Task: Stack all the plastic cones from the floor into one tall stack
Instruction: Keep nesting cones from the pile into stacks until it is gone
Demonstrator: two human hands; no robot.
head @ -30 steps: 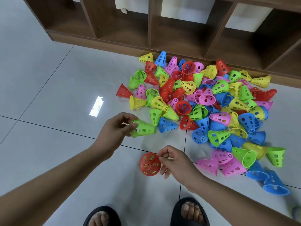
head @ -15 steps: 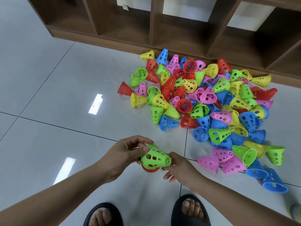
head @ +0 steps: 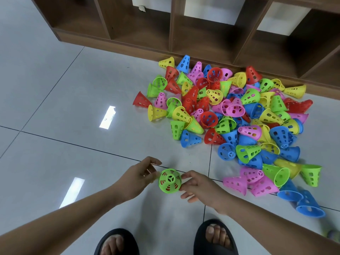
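Note:
A green cone (head: 170, 180) stands point-up on the floor just ahead of my feet, nested over a red cone whose colour shows through its holes. My left hand (head: 139, 174) is at its left side, fingertips touching the wall and thumb lifted clear. At the right side, my right hand (head: 199, 186) touches the rim with loosely spread fingers. Neither hand is wrapped round it. A big pile of loose cones (head: 230, 111) in red, yellow, green, blue and pink lies on the floor ahead and to the right.
A brown wooden shelf unit (head: 171, 24) with open compartments runs along the wall behind the pile. Grey glossy floor tiles (head: 64, 107) stretch to the left. My two feet in dark slippers (head: 215, 238) are at the bottom edge.
My left hand brought the green cone from the pile and placed it over the red cone held by my right hand. The pair now stands upright on the floor, and both hands have loosened.

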